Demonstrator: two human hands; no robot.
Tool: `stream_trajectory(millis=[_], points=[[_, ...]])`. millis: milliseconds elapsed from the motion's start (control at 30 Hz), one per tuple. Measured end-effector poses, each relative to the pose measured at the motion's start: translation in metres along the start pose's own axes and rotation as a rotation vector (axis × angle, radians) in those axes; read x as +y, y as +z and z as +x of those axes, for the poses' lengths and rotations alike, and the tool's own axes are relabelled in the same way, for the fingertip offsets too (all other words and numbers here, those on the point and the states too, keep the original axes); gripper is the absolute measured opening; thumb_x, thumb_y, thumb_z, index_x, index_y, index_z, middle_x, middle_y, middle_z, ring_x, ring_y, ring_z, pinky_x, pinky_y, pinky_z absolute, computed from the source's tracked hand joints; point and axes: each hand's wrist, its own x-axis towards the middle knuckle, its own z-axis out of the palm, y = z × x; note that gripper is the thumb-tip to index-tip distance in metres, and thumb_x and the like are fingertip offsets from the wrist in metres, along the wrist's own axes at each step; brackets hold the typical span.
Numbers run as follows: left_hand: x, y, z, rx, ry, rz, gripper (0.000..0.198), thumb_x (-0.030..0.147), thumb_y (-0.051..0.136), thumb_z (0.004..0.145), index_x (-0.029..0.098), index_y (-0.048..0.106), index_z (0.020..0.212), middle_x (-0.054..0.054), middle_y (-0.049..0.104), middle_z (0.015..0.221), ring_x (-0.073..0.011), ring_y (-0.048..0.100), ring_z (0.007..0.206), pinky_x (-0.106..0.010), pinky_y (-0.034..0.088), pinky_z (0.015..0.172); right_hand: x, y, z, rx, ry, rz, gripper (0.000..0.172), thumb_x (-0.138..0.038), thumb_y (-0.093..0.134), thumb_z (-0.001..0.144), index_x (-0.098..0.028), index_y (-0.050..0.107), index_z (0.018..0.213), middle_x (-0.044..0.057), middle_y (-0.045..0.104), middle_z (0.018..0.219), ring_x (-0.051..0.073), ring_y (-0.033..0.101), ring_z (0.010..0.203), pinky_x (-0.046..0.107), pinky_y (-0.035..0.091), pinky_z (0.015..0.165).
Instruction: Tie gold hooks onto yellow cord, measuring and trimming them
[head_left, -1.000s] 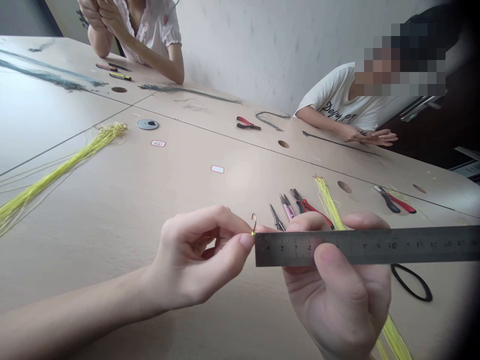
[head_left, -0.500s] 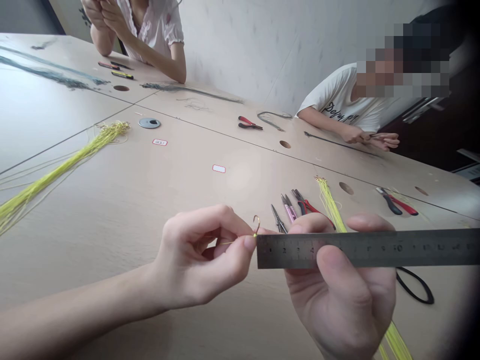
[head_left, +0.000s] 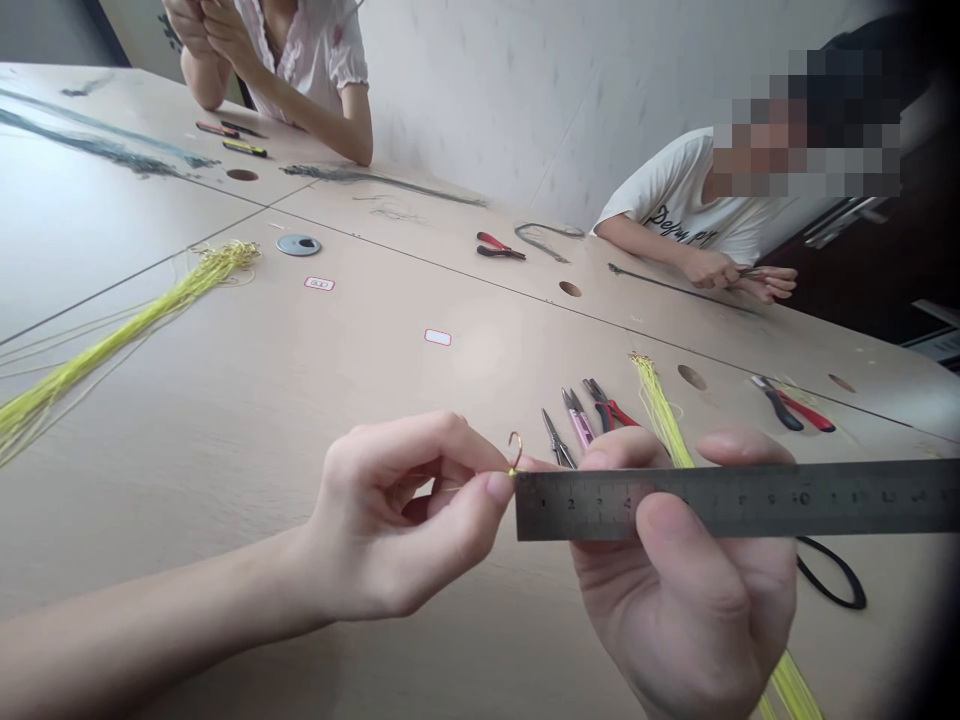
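Between thumb and forefinger, my left hand (head_left: 420, 515) pinches a small gold hook (head_left: 515, 450) tied with yellow thread. The bend of the hook stands up above the fingertips. A metal ruler (head_left: 720, 500) lies level across my right hand (head_left: 690, 590), whose thumb presses its front face while the fingers are behind it. The ruler's left end is right beside the hook and the left fingertips. Behind the right hand, a bundle of yellow threads (head_left: 664, 415) runs along the table and shows again below the hand.
Near my right hand lie pointed scissors (head_left: 557, 438), pink snips (head_left: 577, 415) and red-handled pliers (head_left: 611, 405). More pliers (head_left: 795, 405) are at right. A yellow thread bundle (head_left: 150, 325) and a grey disc (head_left: 298, 244) are at left. Two people sit across the table (head_left: 337, 360).
The ruler and my right hand have shifted very slightly to the right. The left hand keeps its pinch on the hook, almost unmoved.
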Motion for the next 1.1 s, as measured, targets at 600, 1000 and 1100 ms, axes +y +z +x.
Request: stream_trajectory(millis=[600,1000,1100], points=[[-0.001,0.0,-0.001,-0.005,0.011,-0.007,0.017,0.008,0.051,0.078,0.019,0.052,0.065,0.007,0.033,0.047,-0.0087,0.032,0.043,-0.024,0.034,0.043,0.001,0.0,0.001,0.002,0.008,0.005,0.024,-0.01,0.047,0.081,-0.031,0.045,0.093,-0.008,0.066,0.077,0.013,0.069,0.069,0.028,0.059,0.058],[-0.004,-0.001,-0.002,0.04,0.023,0.068,0.017,0.009,0.053,0.078,0.019,0.052,0.064,0.005,0.04,0.048,-0.0093,0.039,0.046,-0.024,0.037,0.047,0.002,-0.017,0.014,0.157,0.111,0.023,0.018,-0.015,0.051,0.076,-0.027,0.049,0.09,-0.006,0.063,0.074,0.014,0.066,0.06,0.028,0.059,0.05],[-0.004,-0.002,-0.001,0.051,0.026,0.112,0.017,0.009,0.053,0.078,0.018,0.052,0.063,0.004,0.042,0.047,-0.0106,0.044,0.048,-0.024,0.036,0.046,0.005,-0.025,0.028,0.16,0.397,-0.091,0.019,-0.02,0.052,0.071,-0.022,0.046,0.09,-0.006,0.057,0.062,0.014,0.059,0.041,0.027,0.053,0.034]])
